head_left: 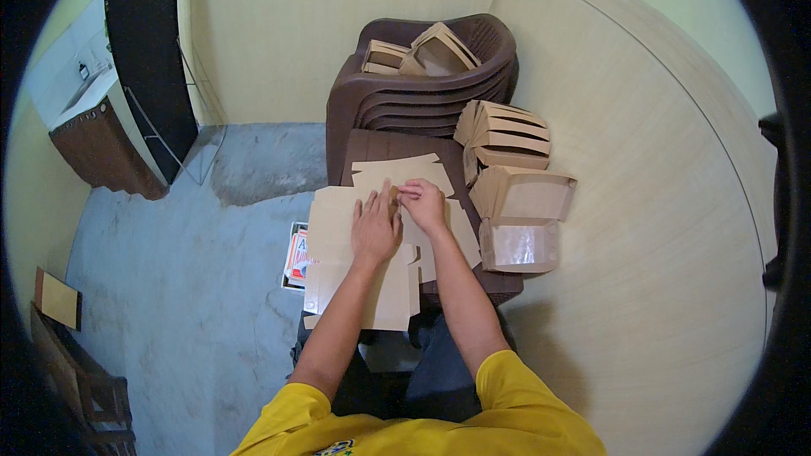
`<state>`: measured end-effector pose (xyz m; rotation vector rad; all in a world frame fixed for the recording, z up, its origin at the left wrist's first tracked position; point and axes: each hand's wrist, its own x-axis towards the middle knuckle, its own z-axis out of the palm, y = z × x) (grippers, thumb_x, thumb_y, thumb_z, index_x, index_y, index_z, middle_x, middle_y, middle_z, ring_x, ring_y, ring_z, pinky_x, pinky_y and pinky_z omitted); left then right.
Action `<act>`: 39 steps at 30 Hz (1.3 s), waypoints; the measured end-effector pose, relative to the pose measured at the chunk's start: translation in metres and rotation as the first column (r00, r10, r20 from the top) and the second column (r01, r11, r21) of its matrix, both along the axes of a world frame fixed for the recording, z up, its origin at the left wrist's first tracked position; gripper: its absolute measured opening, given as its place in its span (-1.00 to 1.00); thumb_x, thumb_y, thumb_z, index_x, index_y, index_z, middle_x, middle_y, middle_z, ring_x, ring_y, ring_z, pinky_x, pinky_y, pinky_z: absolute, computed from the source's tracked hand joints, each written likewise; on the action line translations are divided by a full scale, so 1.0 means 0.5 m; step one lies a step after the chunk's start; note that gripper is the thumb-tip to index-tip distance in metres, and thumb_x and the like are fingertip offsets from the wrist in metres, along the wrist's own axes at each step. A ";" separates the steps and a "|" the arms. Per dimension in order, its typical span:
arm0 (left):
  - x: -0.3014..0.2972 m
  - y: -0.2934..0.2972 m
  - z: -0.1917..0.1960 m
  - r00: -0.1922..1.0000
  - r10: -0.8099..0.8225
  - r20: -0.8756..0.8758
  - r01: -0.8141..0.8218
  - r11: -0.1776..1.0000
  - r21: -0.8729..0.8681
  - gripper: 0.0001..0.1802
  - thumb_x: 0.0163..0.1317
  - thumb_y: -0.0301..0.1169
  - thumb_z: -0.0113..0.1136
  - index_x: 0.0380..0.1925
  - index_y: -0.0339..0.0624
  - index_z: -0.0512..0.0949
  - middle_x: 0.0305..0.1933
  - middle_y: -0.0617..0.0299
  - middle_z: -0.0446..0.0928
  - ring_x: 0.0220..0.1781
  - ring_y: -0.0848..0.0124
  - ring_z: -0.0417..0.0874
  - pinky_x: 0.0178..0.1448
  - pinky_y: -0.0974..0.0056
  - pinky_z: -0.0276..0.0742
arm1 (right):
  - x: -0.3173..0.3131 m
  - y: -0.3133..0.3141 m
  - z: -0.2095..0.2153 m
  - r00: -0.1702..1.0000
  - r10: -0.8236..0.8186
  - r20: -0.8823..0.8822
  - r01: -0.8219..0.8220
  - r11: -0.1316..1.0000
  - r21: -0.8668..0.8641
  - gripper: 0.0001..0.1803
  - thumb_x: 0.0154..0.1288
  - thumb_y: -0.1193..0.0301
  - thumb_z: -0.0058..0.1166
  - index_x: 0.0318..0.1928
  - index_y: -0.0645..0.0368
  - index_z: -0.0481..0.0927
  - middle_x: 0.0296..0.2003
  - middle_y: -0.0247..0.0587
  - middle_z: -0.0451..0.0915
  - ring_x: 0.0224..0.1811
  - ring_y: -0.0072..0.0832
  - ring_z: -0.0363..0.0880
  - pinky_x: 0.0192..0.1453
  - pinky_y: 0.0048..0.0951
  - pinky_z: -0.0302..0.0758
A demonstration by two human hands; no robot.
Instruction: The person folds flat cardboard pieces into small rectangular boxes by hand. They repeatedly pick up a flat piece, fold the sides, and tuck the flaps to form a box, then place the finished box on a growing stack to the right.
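Note:
A stack of flat brown cardboard box blanks (359, 262) lies across a dark brown plastic table (372, 145). My left hand (374, 226) presses flat on the top blank, fingers spread. My right hand (422, 204) sits just to its right, fingers curled and pinching the edge of a cardboard flap near the blank's upper part. Both forearms come up from the lower edge, with yellow sleeves at the bottom.
Folded brown boxes with clear windows (519, 219) stand at the table's right, more folded boxes (503, 135) behind them. A stack of brown plastic chairs (422, 93) holds further boxes (427, 52). A printed red-and-white carton (297, 257) lies on the grey floor at left. A cream wall runs along the right.

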<state>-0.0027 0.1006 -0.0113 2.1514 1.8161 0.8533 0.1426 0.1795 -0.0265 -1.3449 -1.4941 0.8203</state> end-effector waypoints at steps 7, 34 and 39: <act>0.001 0.006 -0.010 0.986 0.021 -0.164 -0.022 1.000 -0.007 -0.33 0.62 -0.13 -0.07 0.61 -0.21 0.36 0.70 0.07 0.33 0.78 0.10 0.19 0.83 -0.14 -0.04 | 0.022 -0.011 0.020 0.936 -0.092 0.340 0.021 0.978 0.206 -0.40 0.00 0.38 0.73 0.07 0.21 0.74 -0.08 -0.15 0.84 -0.10 -0.31 0.80 0.06 -0.22 0.72; 0.007 0.008 -0.028 0.973 0.161 -0.165 -0.160 0.987 0.016 -0.07 0.48 0.12 0.15 0.61 -0.35 0.30 0.74 -0.07 0.23 0.78 0.07 0.15 0.81 -0.10 0.01 | 0.036 0.009 0.031 0.948 -0.194 0.253 0.133 0.962 0.237 -0.63 0.35 0.20 0.48 -0.35 0.24 0.66 -0.36 0.02 0.69 -0.29 -0.03 0.68 -0.13 -0.09 0.59; -0.033 0.024 0.029 0.988 -0.002 -0.157 -0.021 0.989 -0.145 0.04 0.05 0.20 0.48 0.50 -0.10 0.51 0.69 0.03 0.33 0.72 0.10 0.27 0.74 -0.15 0.10 | 0.102 -0.183 0.034 0.655 -0.263 0.709 0.093 0.958 0.270 -0.73 0.62 0.28 0.09 0.00 0.22 0.71 -0.03 0.08 0.78 0.20 0.03 0.69 0.32 0.09 0.49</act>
